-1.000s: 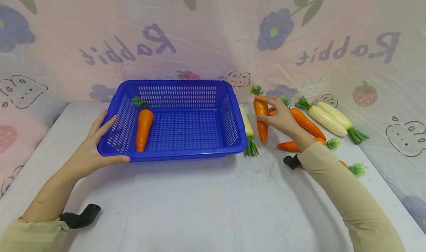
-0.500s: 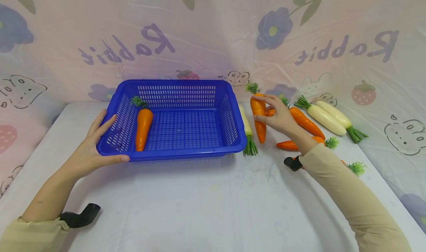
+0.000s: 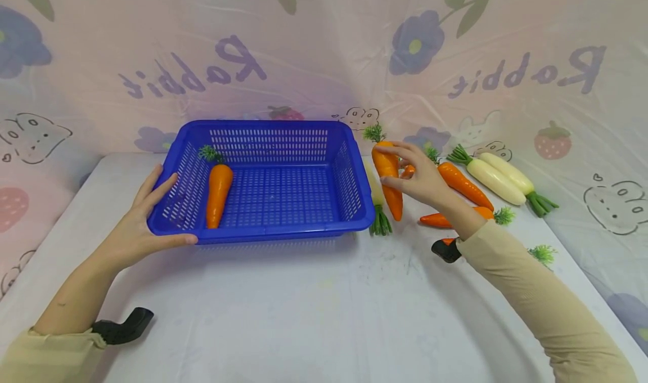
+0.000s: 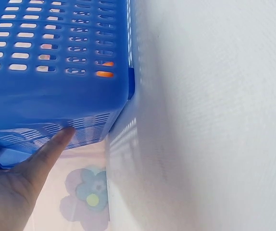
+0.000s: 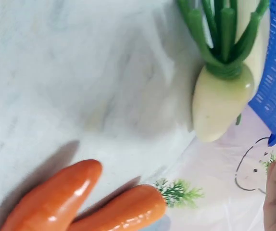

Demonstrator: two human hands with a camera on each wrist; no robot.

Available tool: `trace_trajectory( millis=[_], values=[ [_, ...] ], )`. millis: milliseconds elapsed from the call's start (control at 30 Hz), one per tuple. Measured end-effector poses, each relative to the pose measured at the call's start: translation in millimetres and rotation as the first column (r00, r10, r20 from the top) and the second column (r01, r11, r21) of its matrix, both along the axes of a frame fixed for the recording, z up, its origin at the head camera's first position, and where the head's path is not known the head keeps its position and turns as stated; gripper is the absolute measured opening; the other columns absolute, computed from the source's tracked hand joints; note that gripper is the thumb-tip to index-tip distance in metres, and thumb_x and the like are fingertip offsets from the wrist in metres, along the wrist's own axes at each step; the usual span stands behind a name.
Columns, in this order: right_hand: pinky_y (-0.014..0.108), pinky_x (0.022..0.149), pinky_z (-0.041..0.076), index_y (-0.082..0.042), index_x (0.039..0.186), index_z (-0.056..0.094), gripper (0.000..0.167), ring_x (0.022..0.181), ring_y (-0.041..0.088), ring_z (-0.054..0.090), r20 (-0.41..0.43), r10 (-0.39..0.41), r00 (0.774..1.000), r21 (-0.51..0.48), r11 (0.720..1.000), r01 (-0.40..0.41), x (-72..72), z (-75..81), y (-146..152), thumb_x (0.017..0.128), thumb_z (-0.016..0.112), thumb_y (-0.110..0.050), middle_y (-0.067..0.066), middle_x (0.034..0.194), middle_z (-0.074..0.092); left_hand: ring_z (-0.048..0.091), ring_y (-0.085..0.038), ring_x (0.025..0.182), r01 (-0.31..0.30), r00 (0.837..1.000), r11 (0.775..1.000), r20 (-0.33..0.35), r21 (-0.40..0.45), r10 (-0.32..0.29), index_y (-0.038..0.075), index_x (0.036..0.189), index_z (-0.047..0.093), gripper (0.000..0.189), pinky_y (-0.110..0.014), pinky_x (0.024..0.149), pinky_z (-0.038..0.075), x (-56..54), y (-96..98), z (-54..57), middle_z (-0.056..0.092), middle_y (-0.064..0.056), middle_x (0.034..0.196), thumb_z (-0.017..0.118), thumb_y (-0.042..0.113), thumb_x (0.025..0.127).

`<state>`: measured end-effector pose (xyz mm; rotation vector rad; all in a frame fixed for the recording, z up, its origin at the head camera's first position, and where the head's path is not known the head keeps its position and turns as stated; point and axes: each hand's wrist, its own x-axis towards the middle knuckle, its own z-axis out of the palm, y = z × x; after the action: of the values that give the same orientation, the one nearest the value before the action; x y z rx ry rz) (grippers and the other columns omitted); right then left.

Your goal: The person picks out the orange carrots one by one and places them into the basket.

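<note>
At the left end of the blue basket [image 3: 273, 234], the left hand [image 3: 129, 231], fingers apart, seemingly steadies it while the right hand [image 3: 424, 179] pinches a carrot [image 3: 386, 162].

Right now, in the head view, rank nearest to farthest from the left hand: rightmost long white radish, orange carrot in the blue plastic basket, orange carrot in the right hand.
1. Carrot in basket, left end.
2. Held carrot, right of basket.
3. White radish, far right.
</note>
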<state>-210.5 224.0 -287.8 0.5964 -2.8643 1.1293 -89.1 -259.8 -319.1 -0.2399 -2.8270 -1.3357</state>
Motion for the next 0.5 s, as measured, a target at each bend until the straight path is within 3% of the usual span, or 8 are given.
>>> trace_trajectory(
  millis=[167,500],
  values=[
    [0.032,0.074,0.05,-0.02,0.139,0.053,0.055,0.109,0.031,0.048,-0.018,0.042,0.999,-0.021,0.999,-0.043,4.0,7.4,-6,0.086,0.069,-0.019,0.009,0.151,0.033,-0.013,-0.047,0.144,0.009,1.0,1.0,0.001,0.01,-0.009,0.023,0.156,0.009,0.11,-0.081,0.099,0.001,0.2,0.2,0.6,-0.019,0.003,0.161,0.082,0.021,0.074],
    [0.03,0.073,0.053,-0.02,0.139,0.053,0.056,0.109,0.029,0.049,-0.053,0.095,0.994,-0.034,0.995,-0.097,6.9,19.9,-13,0.086,0.07,-0.016,0.008,0.151,0.034,-0.013,-0.047,0.144,0.011,1.0,1.0,0.004,0.016,-0.011,0.023,0.156,0.008,0.11,-0.081,0.099,0.002,1.2,0.5,0.9,-0.02,0.003,0.161,0.081,0.021,0.074]
  ],
)
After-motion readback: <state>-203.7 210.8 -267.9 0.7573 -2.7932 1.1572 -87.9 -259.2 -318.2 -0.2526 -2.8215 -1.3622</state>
